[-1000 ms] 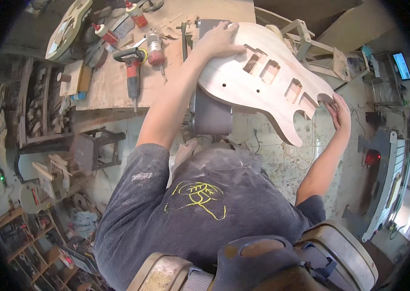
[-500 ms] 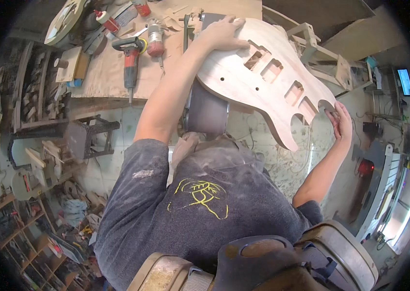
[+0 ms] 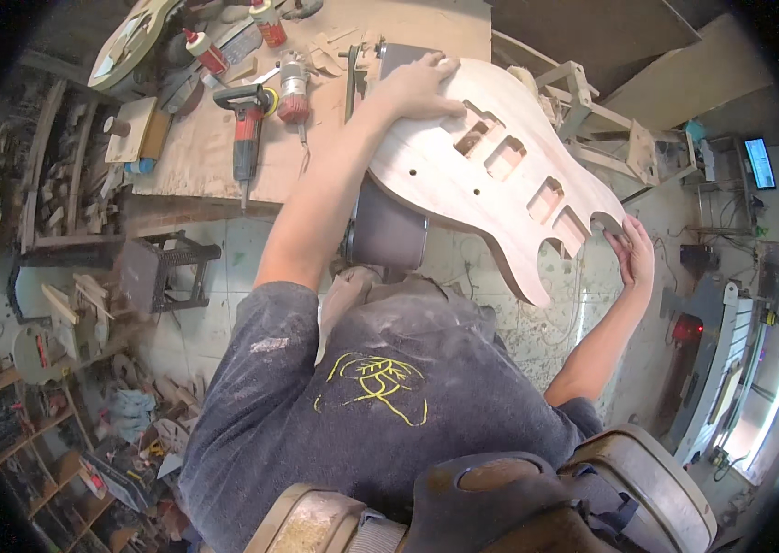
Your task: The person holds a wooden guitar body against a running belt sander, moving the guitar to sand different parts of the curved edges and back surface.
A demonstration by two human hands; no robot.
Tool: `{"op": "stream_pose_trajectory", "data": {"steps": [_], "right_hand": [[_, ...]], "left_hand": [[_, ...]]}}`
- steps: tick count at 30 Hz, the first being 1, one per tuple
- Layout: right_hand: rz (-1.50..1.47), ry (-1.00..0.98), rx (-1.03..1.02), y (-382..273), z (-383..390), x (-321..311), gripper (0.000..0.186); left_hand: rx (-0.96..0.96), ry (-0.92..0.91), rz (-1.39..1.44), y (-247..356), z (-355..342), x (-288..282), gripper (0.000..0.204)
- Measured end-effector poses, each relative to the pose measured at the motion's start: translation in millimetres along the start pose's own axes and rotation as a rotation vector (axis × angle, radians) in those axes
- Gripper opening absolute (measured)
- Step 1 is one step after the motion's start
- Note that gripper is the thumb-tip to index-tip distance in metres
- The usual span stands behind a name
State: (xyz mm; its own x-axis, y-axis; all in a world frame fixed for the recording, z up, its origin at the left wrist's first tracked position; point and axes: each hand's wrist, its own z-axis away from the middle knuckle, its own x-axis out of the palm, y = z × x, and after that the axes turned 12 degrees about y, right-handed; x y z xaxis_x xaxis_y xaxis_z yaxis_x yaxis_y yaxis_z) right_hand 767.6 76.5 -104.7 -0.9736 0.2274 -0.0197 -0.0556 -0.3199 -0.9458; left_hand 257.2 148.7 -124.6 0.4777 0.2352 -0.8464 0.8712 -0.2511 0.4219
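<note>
A guitar body [image 3: 507, 201] of pale bare wood is held in two hands, tilted, at the right front corner of one workbench [image 3: 191, 157], with its horned end reaching out past the bench over the floor. Four routed openings are cut in its face in a slanting row, the last of them at the horned end; two small dark round holes are seen near the lower edge, and two horns are formed.

Its broad end is covered by the left hand [image 3: 419, 89]: the palm is laid on the face, the thumb is spread well apart from the fingers, and the wood is gripped near the far edge. The tip of one horn is taken by the right hand [image 3: 632, 252], with the fingers bent around its edge; how far they are tucked underneath cannot be told.

Below the body, one dark sanding belt [image 3: 388, 230] is partly hidden; whether it is being touched by the wood cannot be told.

On the bench, two power tools are placed side by side, one red-and-black grinder [image 3: 247, 143] and one red-and-grey tool [image 3: 295, 101]. Two red-and-white bottles [image 3: 206, 52] are stood behind them. A second, cream-coloured instrument body [image 3: 127, 46] is seen at the far left. One dark stool [image 3: 145, 276] is placed on the floor.
</note>
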Motion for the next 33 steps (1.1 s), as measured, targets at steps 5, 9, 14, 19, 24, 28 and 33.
{"op": "stream_pose_trajectory", "data": {"steps": [5,9,14,19,24,28,33], "right_hand": [[0.024,0.060,-0.014,-6,-12,1,0.036],[0.046,0.051,-0.023,-10,-24,3,0.035],[0.116,0.068,-0.079,-10,-36,35,0.032],[0.224,0.139,-0.195,-13,-45,63,0.034],[0.259,0.115,-0.234,-10,-58,94,0.036],[0.316,0.086,-0.260,-13,-58,102,0.035],[0.296,0.080,-0.253,-16,-54,104,0.034]], "left_hand": [[-0.070,-0.010,0.035,17,11,-5,0.097],[-0.130,-0.005,0.080,24,24,-10,0.101],[-0.236,0.006,0.000,27,49,-29,0.101],[-0.293,0.040,-0.022,24,63,-41,0.103],[-0.289,0.085,-0.006,-1,72,-54,0.104],[-0.319,0.118,0.044,-6,79,-56,0.106],[-0.329,0.092,0.014,-1,80,-68,0.107]]}}
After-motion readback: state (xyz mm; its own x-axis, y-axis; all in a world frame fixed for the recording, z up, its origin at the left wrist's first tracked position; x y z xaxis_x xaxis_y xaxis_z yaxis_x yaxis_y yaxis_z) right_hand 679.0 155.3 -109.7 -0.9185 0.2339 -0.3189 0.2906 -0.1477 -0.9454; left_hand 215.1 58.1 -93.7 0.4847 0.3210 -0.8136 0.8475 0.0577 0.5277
